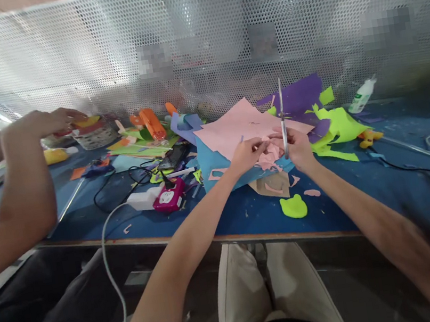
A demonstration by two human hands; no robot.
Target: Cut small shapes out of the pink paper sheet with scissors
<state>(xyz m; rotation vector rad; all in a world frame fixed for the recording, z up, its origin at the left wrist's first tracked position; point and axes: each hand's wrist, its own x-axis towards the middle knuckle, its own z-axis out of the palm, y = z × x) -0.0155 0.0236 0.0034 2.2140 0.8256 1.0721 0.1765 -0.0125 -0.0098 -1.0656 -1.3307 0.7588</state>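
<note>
My left hand [247, 156] pinches the edge of some crumpled pink paper [268, 157], fingers closed. Across from it, my right hand [298, 149] grips a pair of scissors [280, 102] whose blades point up and away from me. Its fingertips also touch the pink paper, so both hands meet over the pile of scraps. Beneath them a large pink sheet [243, 121] lies on a blue sheet [209, 170]. A brown paper piece [273, 185] and a lime-green cutout with rounded bumps [293, 207] lie nearer to me. How my right fingers sit in the scissor handles is hidden.
A perforated metal screen [198, 23] stands behind the blue table [216, 225]. Purple paper [298, 96], lime-green paper [337, 126] and a glue bottle [362, 96] lie rightward. To the left are a pink adapter [169, 194], cables, and a co-worker's hand [47, 121] at a pot [93, 135].
</note>
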